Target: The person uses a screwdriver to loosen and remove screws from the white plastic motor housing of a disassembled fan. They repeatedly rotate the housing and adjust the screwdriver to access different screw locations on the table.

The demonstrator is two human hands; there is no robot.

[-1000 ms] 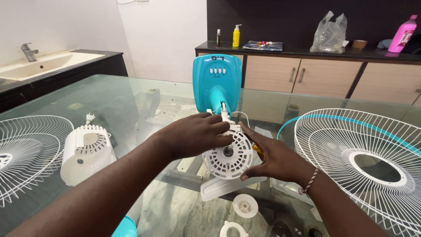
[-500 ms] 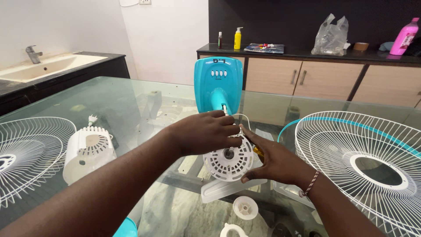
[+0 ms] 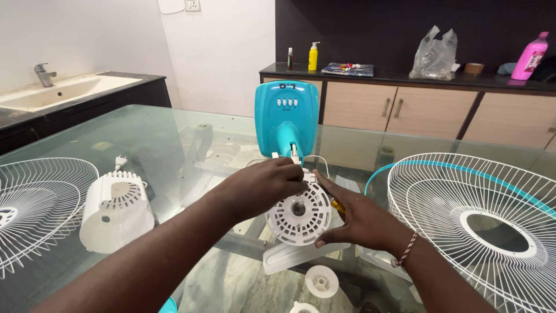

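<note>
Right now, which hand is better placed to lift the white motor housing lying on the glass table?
Left, probably. The white motor housing lies on the left hand's side; the right hand is beyond the round motor face.

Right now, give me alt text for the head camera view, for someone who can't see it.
Two bare hands, left hand on top and right hand at the side, grip a white vented fan motor housing on a glass table, before a turquoise fan base. White wire fan guards flank them.

Bright, even indoor light; picture sharp throughout.
Soft glare and pale reflections spread over the clear glass tabletop (image 3: 145, 133); shadows are faint; the dark back wall (image 3: 405, 29) stays unlit; slight wide-angle stretch shows at the edges.
</note>
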